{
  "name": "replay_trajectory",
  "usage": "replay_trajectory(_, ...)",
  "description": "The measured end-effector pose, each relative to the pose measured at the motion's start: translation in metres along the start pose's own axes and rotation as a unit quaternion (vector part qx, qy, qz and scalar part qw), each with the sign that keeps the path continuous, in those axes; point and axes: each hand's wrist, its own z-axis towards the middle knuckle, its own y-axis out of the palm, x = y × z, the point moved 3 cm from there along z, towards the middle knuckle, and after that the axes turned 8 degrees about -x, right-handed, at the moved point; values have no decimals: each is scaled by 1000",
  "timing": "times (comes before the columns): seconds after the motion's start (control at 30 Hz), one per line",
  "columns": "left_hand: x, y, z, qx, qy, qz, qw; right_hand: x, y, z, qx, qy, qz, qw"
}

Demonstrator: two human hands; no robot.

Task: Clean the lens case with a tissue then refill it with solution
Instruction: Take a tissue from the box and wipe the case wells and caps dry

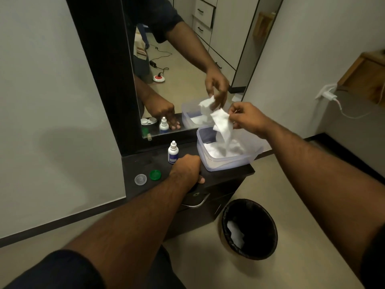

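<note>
Now my right hand point(248, 116) pinches a tissue point(223, 126) above the box point(229, 161); I'd lift slowly, one sheet only. Left hand point(186, 170) curled on the shelf, contents unseen.

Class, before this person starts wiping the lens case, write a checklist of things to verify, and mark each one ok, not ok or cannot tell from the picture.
1. Tissue in hand: ok, the right hand pinches it above the plastic tub.
2. Tissue fully free of the tub: cannot tell, its lower end hangs inside.
3. Lens case located: cannot tell, the left hand rests closed on the counter edge and may cover it.
4. Caps off: ok, the clear cap and green cap lie loose.
5. Solution bottle within reach: ok, upright beside the left hand.
6. Bin ready: ok, open on the floor.
</note>
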Motion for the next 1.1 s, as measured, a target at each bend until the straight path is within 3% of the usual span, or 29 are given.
replay_trajectory(0.13, 3, -2, -9, -1, 20, 28, 999, -8, -6, -12, 41, 32, 111, 993)
replay_trajectory(0.23, -3, -7, -22, 7, 57, 1, 998, -13, -1, -28, 86, 53, 256, 961)
replay_trajectory(0.37, -29, -13, -63, 140, 73, -104, 982, -20, 27, -56, 120, 50, 442, 888)
replay_trajectory(0.43, -49, -11, -91, 224, 53, -142, 963, -26, 47, -71, 116, 51, 475, 871)
replay_trajectory(0.5, -71, 0, -112, 258, 30, -166, 951, -34, 73, -87, 83, 50, 466, 880)
replay_trajectory(0.6, -96, 26, -123, 216, -9, -171, 961, -38, 109, -107, 42, 48, 411, 909)
replay_trajectory(0.73, -103, 42, -116, 191, -4, -178, 965, -31, 139, -125, 51, 35, 191, 980)
replay_trajectory(0.87, -89, 38, -102, 179, -15, -171, 969, -17, 154, -144, 88, -1, 55, 995)
replay_trajectory(0.97, -79, 36, -91, 158, -20, -136, 978, -1, 165, -155, 124, 16, 62, 990)
replay_trajectory(1.1, -78, 38, -91, 163, -37, -189, 968, 11, 180, -167, 210, 59, 171, 961)
